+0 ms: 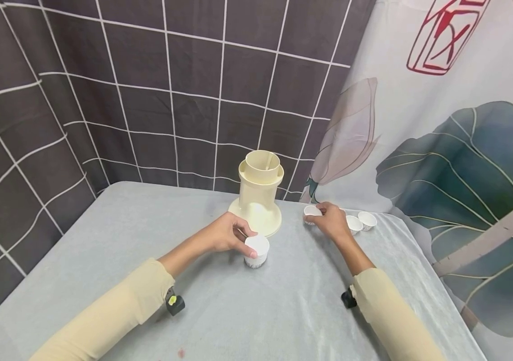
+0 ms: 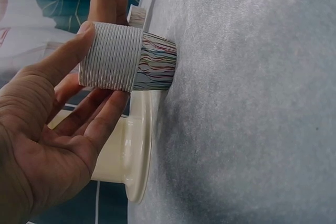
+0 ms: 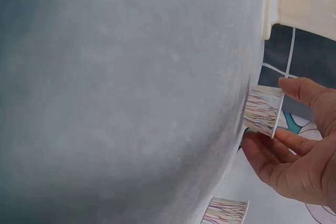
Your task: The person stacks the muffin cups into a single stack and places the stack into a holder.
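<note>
My left hand [image 1: 231, 233] grips a stack of small paper cups [image 2: 113, 59] between thumb and fingers. The nested rims form a ribbed white band, and the lowest cup's tapered wall shows coloured wavy lines. The stack's narrow end is down at the table. Over to the right, my right hand [image 1: 332, 220] holds a single paper cup [image 3: 263, 110] with the same pattern, thumb on one side of its rim and fingers on the other. Just behind the stack stands a cream plastic tube-shaped holder [image 1: 260, 193] with a flared round base and an open top.
Two more paper cups, a nearer one [image 1: 354, 224] and a farther one [image 1: 367, 220], stand to the right of my right hand. A pale grey cloth [image 1: 170, 321] covers the table. Behind it hang a dark grid-patterned curtain [image 1: 193, 115] and a floral one [image 1: 418, 120].
</note>
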Available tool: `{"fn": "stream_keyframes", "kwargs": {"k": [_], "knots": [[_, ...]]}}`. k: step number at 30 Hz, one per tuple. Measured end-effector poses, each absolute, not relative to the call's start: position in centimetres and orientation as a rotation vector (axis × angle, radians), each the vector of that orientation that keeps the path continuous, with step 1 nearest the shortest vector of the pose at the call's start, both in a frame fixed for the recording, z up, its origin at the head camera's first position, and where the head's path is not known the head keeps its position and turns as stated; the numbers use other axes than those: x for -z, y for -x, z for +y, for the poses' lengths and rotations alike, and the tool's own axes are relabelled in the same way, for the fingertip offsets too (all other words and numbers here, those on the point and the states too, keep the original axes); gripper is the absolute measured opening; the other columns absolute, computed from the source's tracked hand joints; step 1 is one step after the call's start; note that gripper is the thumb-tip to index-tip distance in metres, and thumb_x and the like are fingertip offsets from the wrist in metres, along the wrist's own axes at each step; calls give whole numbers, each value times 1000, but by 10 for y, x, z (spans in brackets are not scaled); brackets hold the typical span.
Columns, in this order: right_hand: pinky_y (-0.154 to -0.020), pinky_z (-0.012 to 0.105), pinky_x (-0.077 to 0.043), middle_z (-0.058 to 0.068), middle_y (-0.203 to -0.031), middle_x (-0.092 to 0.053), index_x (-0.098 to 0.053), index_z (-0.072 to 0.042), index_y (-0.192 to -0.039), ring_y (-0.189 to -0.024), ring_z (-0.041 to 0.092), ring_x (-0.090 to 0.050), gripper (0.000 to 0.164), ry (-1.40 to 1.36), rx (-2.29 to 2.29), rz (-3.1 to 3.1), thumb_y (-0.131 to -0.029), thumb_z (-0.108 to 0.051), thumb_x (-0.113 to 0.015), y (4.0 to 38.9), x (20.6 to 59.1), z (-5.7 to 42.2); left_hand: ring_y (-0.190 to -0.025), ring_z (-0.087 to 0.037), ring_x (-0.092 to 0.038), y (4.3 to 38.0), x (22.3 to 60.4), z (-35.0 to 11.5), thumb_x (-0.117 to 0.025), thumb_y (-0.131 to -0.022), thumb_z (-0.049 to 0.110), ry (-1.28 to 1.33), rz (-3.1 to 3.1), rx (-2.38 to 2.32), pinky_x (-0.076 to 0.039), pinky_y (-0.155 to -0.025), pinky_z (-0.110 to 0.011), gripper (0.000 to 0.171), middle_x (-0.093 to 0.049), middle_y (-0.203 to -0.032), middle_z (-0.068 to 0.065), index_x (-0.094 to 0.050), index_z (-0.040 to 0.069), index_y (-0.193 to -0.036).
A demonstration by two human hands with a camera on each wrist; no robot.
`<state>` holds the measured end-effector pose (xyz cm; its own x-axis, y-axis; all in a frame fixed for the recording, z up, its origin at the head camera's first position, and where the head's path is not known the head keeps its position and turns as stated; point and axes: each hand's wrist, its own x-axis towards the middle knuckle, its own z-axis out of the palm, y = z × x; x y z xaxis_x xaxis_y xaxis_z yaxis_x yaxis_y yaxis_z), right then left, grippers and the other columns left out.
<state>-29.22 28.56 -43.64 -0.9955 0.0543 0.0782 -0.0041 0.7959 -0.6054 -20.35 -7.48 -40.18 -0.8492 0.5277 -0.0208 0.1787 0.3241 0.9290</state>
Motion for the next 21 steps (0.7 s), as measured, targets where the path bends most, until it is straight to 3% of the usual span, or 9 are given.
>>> {"fn": "stream_keyframes", "kwargs": {"k": [9,17,21], "knots": [[-119,60,-56,29,-147,-73,-68,4,-148,-140,47,-68,72,-27,-1007,-2882,-94,-40,-85,256,408,259,-101,-21,-86,204,401,-76,-102,-78,2,-635,2276,-1533,-69,-91,-29,27,-84,-125,-21,-82,-2,-96],[-95,42,-65,25,-136,-79,-74,2,-142,-121,39,-79,64,-184,-1052,-2837,-93,-38,-89,239,399,245,-103,-21,-86,206,403,-75,-102,-78,3,-641,2273,-1525,-69,-92,-30,28,-83,-127,-21,-81,-2,-96],[-97,44,-67,24,-140,-78,-73,3,-143,-122,39,-80,65,-253,-1094,-2831,-93,-36,-91,231,396,234,-103,-22,-86,206,404,-76,-102,-78,3,-648,2274,-1527,-69,-93,-30,28,-84,-127,-21,-81,-1,-96]]}}
